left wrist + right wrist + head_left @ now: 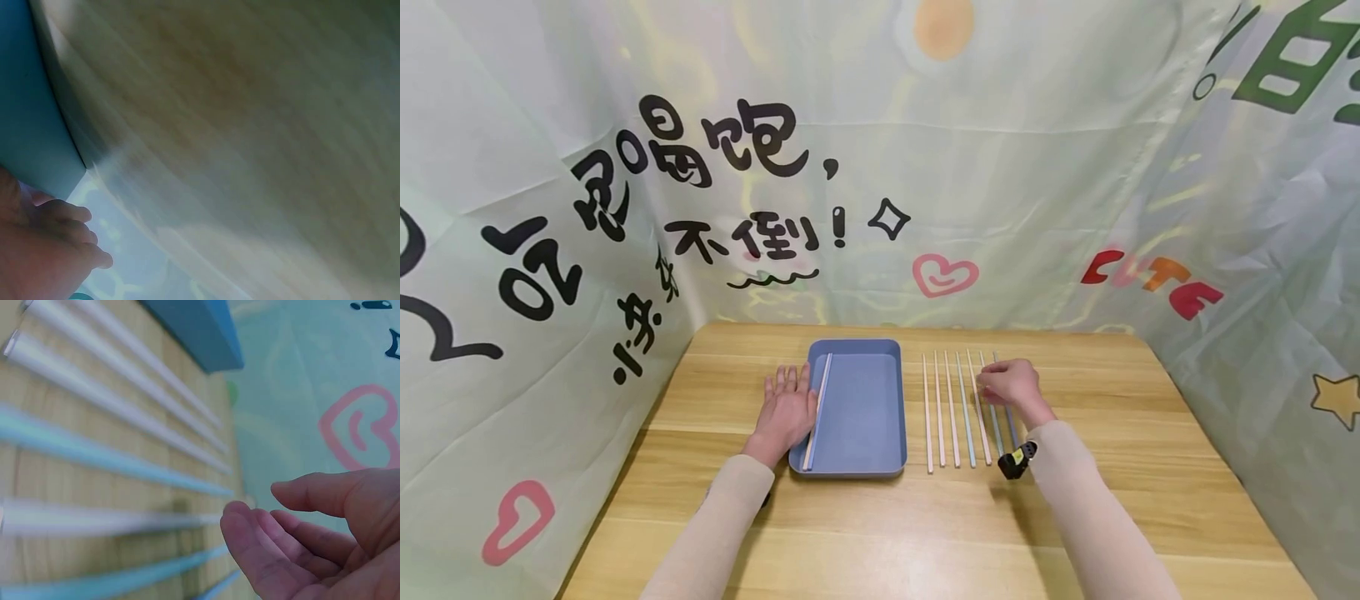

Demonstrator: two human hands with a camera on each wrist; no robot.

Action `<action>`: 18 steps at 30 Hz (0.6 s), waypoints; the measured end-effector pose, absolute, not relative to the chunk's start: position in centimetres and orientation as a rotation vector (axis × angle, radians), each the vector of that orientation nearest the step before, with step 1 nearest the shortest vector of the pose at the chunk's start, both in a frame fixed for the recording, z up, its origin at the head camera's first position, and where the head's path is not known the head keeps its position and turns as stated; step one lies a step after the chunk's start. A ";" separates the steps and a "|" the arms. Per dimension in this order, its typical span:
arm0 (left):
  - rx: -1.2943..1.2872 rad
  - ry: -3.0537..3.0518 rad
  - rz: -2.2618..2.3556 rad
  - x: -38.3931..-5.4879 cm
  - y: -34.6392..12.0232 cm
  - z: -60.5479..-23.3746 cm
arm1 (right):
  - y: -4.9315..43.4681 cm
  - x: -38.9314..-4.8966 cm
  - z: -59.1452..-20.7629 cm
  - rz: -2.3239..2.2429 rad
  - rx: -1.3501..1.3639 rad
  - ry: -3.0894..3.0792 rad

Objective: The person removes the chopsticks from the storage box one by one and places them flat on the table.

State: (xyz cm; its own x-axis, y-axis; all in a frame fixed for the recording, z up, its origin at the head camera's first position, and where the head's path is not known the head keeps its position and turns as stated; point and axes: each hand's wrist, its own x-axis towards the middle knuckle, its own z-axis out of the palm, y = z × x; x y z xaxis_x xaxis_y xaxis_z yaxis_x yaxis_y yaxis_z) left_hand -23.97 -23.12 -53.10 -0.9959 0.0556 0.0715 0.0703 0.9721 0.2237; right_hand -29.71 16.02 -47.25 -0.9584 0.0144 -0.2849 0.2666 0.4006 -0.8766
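Observation:
My left hand lies against the left rim of a blue rectangular tray, fingers straight. Inside the tray, along its left side, a pink chopstick and a blue one lie together. To the right of the tray is a row of several chopsticks, pink, light blue and darker blue. Over the right part of that row hangs my right hand. Its thumb and index fingertip stand apart with nothing between them, near the far end of a pale pink chopstick.
The chopsticks and tray rest on a wooden table. Printed cloth hangs behind the table and along both sides. A small black device is worn at the right wrist.

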 end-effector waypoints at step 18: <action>-0.086 -3.060 -0.368 -24.1 -23.2 -53.3 | 6.6 -30.2 -45.4 -1.705 0.103 2.296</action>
State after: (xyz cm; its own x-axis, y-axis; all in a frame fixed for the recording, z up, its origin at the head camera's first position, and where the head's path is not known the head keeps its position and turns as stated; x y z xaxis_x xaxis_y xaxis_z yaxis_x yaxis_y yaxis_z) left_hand -24.07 -23.24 -53.30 -0.9967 0.0483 0.0648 0.0623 0.9700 0.2350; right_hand -30.21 6.64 -45.38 -0.9585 -0.1080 -0.2640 0.2215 0.3011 -0.9275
